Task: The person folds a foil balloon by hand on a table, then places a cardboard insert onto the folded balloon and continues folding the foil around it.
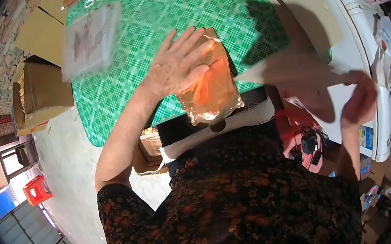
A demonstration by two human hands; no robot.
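Observation:
My left hand (178, 65) lies flat with its fingers stretched over an orange item in a clear plastic bag (213, 90). The bag rests at the near edge of the table, its shiny lower end overhanging towards my body. Out to the right, my right hand (358, 98) is smeared by motion and in shadow, its fingers curled together. A thin pale sheet-like piece (293, 77) reaches from beside the bag to these fingers. Blur hides what exactly they pinch.
A green checked tablecloth (151, 14) covers the table. Clear plastic bags (91, 39) lie at its left, flat cardboard (312, 17) at its right. An open cardboard box (46, 94) stands left of the table, and a red stool (37, 190) is farther off.

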